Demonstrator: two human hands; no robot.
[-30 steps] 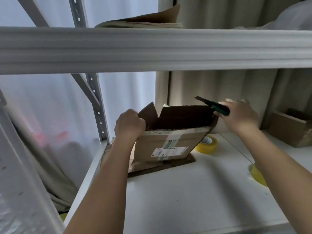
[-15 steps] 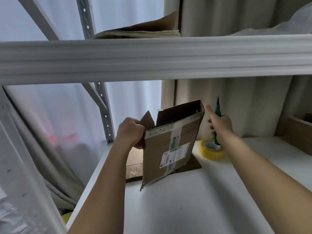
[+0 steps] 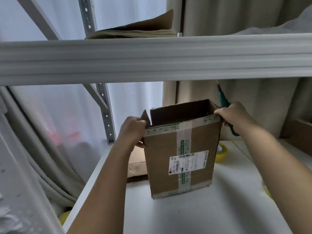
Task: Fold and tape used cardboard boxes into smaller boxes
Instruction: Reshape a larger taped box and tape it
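1. A used cardboard box (image 3: 180,154) stands upright and open-topped on a white shelf (image 3: 211,213), its near face carrying clear tape and a white shipping label (image 3: 188,162).
2. The left hand (image 3: 132,130) grasps the box's top left corner, fingers curled over the rim beside a raised flap.
3. The right hand (image 3: 236,115) pinches the top right corner while also clasping a green utility knife (image 3: 225,105), blade end pointing up.
4. A yellow tape roll (image 3: 221,153) lies just behind the box on its right, partly hidden.
5. Flattened cardboard (image 3: 136,163) lies on the shelf, left of the box.
6. More flattened cardboard is stacked (image 3: 135,31) on the upper shelf.
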